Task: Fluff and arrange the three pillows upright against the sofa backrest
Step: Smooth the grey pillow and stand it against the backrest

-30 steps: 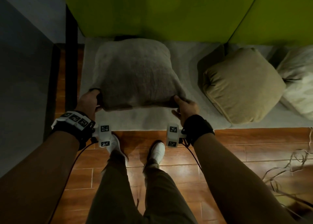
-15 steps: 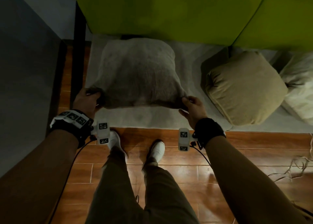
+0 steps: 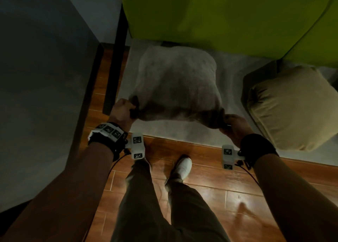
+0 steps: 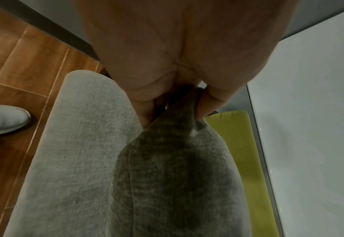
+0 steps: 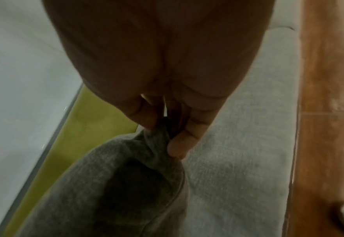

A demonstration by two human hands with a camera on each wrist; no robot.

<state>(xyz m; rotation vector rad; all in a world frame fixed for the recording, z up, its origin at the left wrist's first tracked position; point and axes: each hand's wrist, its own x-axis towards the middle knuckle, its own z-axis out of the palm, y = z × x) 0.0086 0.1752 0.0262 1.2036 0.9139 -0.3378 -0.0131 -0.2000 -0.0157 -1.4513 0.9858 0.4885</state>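
Standing at the front edge of the sofa seat (image 3: 237, 73), the person holds the grey pillow (image 3: 176, 82) by its two near corners. The left hand (image 3: 121, 111) has its fingers (image 4: 209, 104) curled round the near-left corner, the fabric bunched between thumb and fingers as the left wrist view shows. The right hand (image 3: 233, 126) pinches the near-right corner; the right wrist view shows the cloth gathered into a tight twist between thumb and fingers (image 5: 179, 144). Both hands are therefore closed on the grey pillow. The pillow lies over the left end of the light grey seat, its far edge near the green backrest (image 3: 219, 16); whether that edge touches the backrest cannot be told. Its near edge appears raised off the seat between the two hands, with a shadow beneath it. A tan pillow (image 3: 292, 110) rests on the seat to the right, apart from the grey one and below the seam between the two backrest cushions. Only these two pillows show in the head view. A dark post (image 3: 117, 58) stands at the left end of the sofa. The person's white shoe (image 3: 182, 165) is planted on the wooden floor (image 3: 210, 177) just before the seat front. Marker-tagged bands (image 3: 108, 132) are strapped to both wrists.
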